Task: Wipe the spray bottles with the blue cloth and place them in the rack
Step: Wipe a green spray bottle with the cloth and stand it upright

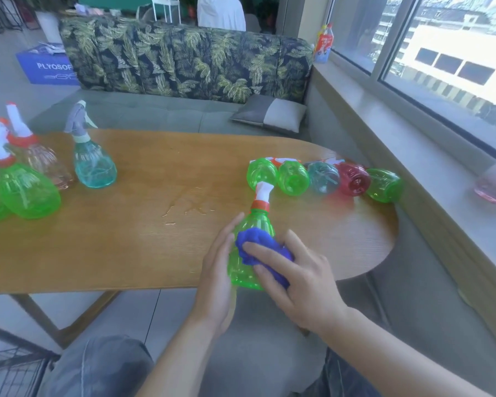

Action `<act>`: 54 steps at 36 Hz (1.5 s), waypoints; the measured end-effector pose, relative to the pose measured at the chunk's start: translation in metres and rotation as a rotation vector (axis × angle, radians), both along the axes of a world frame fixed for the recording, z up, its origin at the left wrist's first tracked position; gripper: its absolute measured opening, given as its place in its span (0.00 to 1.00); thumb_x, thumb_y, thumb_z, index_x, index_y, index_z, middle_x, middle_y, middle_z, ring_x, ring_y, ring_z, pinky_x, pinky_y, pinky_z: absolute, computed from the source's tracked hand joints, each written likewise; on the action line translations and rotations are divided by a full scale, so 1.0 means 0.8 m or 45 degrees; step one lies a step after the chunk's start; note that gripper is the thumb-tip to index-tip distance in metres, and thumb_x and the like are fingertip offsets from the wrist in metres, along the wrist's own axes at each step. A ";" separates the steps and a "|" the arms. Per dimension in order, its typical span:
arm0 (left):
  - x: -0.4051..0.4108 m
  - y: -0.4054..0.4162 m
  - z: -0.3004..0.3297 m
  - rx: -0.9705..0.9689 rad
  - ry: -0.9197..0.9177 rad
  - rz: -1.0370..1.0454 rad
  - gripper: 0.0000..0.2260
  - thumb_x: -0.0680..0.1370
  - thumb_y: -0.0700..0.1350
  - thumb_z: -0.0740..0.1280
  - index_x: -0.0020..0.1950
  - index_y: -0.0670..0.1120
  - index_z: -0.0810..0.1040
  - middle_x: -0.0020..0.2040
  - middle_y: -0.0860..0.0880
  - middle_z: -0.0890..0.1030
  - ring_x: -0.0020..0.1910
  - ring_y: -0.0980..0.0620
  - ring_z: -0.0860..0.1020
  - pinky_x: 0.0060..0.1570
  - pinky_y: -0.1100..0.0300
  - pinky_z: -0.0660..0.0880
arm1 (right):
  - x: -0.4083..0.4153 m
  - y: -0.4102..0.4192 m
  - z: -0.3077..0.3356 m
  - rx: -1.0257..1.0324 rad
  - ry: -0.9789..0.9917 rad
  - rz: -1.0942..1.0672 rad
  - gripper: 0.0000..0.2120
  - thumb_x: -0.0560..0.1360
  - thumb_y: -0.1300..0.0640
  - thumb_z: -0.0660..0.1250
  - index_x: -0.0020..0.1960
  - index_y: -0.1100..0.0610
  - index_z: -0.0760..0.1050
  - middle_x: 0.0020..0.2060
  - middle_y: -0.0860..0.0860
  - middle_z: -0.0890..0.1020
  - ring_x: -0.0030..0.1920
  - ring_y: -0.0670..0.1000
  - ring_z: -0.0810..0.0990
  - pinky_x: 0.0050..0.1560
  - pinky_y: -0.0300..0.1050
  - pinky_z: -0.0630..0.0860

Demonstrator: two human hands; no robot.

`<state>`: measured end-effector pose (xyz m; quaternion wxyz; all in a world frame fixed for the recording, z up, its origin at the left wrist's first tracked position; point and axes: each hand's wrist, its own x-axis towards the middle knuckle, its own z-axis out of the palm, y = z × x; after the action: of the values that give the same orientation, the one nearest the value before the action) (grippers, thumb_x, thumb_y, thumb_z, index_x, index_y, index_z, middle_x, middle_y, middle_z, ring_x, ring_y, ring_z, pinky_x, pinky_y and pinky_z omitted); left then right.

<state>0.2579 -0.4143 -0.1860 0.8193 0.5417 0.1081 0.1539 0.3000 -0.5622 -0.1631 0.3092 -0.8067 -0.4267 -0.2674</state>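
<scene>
Now, low and right of centre in the frame, a green spray bottle (248, 250) tilts over the wooden table's (126, 224) near edge. The left hand (216, 282) cradles its side, fingers straight and together. The right hand (295, 282) presses a blue cloth (259, 249) onto it, fingers spread apart. Five bottles (324, 179) lie in a row at right.

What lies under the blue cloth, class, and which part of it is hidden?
Under the blue cloth is the green spray bottle, which the right hand wipes while the left hand steadies it. The bottle's covered side cannot be seen.
</scene>
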 end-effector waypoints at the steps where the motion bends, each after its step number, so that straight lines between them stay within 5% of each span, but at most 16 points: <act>1: -0.001 0.002 0.000 0.005 0.010 -0.009 0.20 0.83 0.55 0.62 0.74 0.57 0.80 0.74 0.47 0.80 0.75 0.42 0.77 0.78 0.34 0.68 | -0.002 -0.001 -0.004 -0.028 -0.042 0.023 0.13 0.84 0.49 0.65 0.67 0.45 0.79 0.48 0.47 0.70 0.38 0.49 0.71 0.32 0.43 0.73; 4: -0.002 0.004 0.000 0.000 0.018 -0.026 0.19 0.84 0.54 0.62 0.74 0.58 0.80 0.72 0.46 0.82 0.71 0.36 0.80 0.73 0.34 0.75 | -0.010 -0.004 -0.014 -0.113 -0.107 0.072 0.13 0.84 0.48 0.64 0.66 0.44 0.81 0.49 0.47 0.71 0.38 0.50 0.72 0.28 0.45 0.74; 11: -0.001 0.005 0.005 0.071 -0.009 0.044 0.16 0.89 0.45 0.59 0.73 0.53 0.81 0.72 0.56 0.82 0.74 0.52 0.78 0.78 0.39 0.70 | -0.021 -0.015 -0.022 -0.151 -0.070 0.139 0.13 0.84 0.47 0.65 0.67 0.45 0.81 0.48 0.48 0.75 0.39 0.47 0.71 0.31 0.43 0.73; 18: -0.004 0.003 0.006 0.055 -0.052 0.054 0.20 0.82 0.59 0.67 0.73 0.57 0.81 0.73 0.48 0.81 0.76 0.44 0.76 0.78 0.31 0.65 | -0.018 -0.018 -0.013 0.426 0.452 -0.135 0.14 0.84 0.48 0.63 0.66 0.48 0.81 0.46 0.45 0.74 0.43 0.47 0.78 0.45 0.37 0.73; 21: -0.007 0.003 0.005 0.127 -0.085 0.031 0.31 0.74 0.66 0.76 0.74 0.58 0.78 0.74 0.49 0.79 0.76 0.43 0.75 0.76 0.27 0.66 | -0.016 -0.015 -0.012 0.559 0.707 -0.232 0.13 0.83 0.50 0.63 0.64 0.46 0.81 0.48 0.42 0.77 0.50 0.48 0.80 0.50 0.34 0.72; 26: -0.008 0.000 0.007 0.143 -0.127 -0.039 0.31 0.73 0.57 0.76 0.76 0.55 0.76 0.73 0.49 0.80 0.74 0.43 0.77 0.76 0.32 0.70 | -0.023 -0.011 -0.015 0.573 0.852 -0.211 0.12 0.84 0.49 0.62 0.64 0.44 0.80 0.53 0.43 0.81 0.57 0.48 0.81 0.56 0.34 0.73; 31: -0.006 -0.001 0.005 0.136 -0.146 -0.050 0.27 0.76 0.57 0.73 0.75 0.58 0.77 0.73 0.47 0.80 0.75 0.43 0.77 0.76 0.30 0.68 | -0.026 -0.012 -0.022 0.531 0.807 -0.205 0.13 0.83 0.50 0.63 0.66 0.45 0.79 0.52 0.43 0.80 0.55 0.49 0.81 0.56 0.36 0.73; 37: -0.001 0.006 -0.004 0.227 -0.175 -0.060 0.25 0.79 0.61 0.69 0.77 0.66 0.75 0.80 0.59 0.73 0.82 0.53 0.68 0.81 0.36 0.62 | -0.024 -0.013 -0.025 0.506 0.704 -0.188 0.14 0.82 0.45 0.62 0.66 0.42 0.77 0.51 0.43 0.79 0.52 0.47 0.80 0.54 0.36 0.74; 44: 0.001 -0.001 -0.007 0.285 -0.181 -0.057 0.24 0.82 0.61 0.62 0.79 0.63 0.74 0.80 0.60 0.73 0.82 0.55 0.67 0.82 0.38 0.60 | -0.028 -0.013 -0.028 0.413 0.623 -0.142 0.15 0.83 0.45 0.61 0.68 0.33 0.70 0.53 0.43 0.79 0.52 0.45 0.80 0.54 0.38 0.75; 49: -0.003 -0.004 0.000 0.303 -0.185 0.009 0.21 0.85 0.58 0.60 0.78 0.59 0.74 0.78 0.64 0.74 0.80 0.62 0.67 0.83 0.45 0.61 | -0.004 -0.015 -0.007 0.352 0.491 -0.130 0.16 0.83 0.47 0.62 0.70 0.45 0.76 0.53 0.49 0.81 0.53 0.42 0.78 0.56 0.31 0.71; 54: -0.003 -0.003 0.000 0.210 -0.164 -0.063 0.22 0.82 0.61 0.64 0.76 0.63 0.77 0.78 0.57 0.76 0.80 0.53 0.71 0.81 0.38 0.64 | 0.031 -0.005 0.037 0.357 0.363 -0.149 0.15 0.84 0.50 0.64 0.70 0.50 0.79 0.50 0.42 0.78 0.50 0.43 0.79 0.50 0.34 0.73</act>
<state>0.2557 -0.4165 -0.1856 0.7808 0.5987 0.0286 0.1765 0.3251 -0.5659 -0.1333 0.4596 -0.8089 -0.2896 -0.2249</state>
